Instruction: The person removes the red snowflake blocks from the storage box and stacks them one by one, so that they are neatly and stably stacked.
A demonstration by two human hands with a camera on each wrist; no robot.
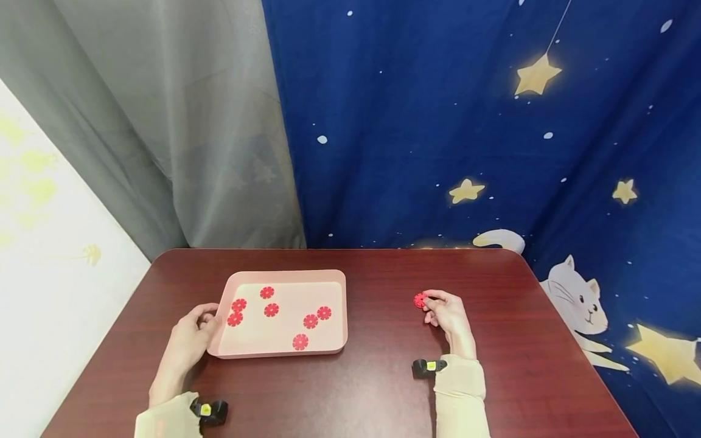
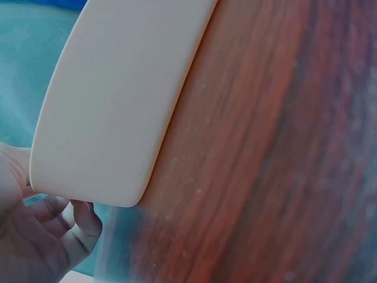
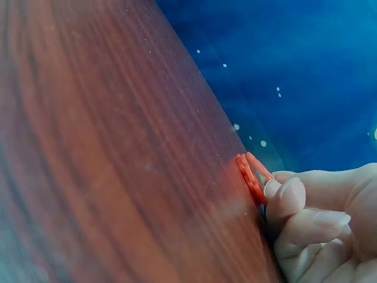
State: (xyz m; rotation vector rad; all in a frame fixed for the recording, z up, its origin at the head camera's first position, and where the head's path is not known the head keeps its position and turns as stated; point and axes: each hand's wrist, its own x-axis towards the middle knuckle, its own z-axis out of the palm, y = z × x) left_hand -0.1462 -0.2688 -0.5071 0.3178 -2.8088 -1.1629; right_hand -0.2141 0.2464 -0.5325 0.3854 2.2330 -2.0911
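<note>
A pink tray (image 1: 282,354) lies on the left half of the table, with several red notched plastic discs (image 1: 300,342) scattered flat inside it. My left hand (image 1: 188,340) grips the tray's left end. In the left wrist view, the curled fingers (image 2: 85,227) are outside the tray's wall (image 2: 112,118), and the thumb goes behind its rim. Over the table's right side, my right hand (image 1: 448,313) pinches red notched discs (image 1: 420,300) between thumb and fingers. The right wrist view shows two discs (image 3: 252,180) held face to face, slightly splayed, partly hidden by the fingertips.
The dark red wooden table (image 1: 378,389) has rounded far corners. A grey curtain (image 1: 219,121) and a blue curtain (image 1: 394,152) with stars and a cat hang behind it. A black wrist camera (image 1: 212,412) is on the left sleeve, another camera (image 1: 424,368) on the right.
</note>
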